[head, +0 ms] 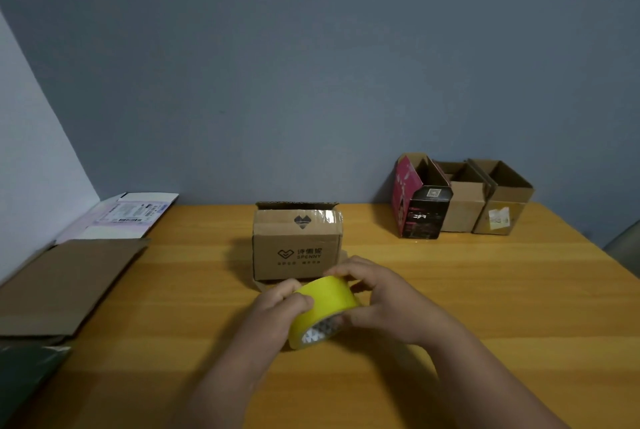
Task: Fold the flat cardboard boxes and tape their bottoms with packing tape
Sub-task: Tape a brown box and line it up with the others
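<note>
both hands, left hand & right hand, wrapped round yellow tape roll above table, prob picking for the end. printed box just behind, folded. 3 finished boxes back right, flat cardboard left to do.

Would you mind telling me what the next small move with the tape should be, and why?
Probably peel the free end loose from the yellow tape roll. Both hands grip it, the left hand with its fingers on the outer band, the right hand steadying it, and no strip is drawn out yet. The folded Spenny box waits just behind.
</note>
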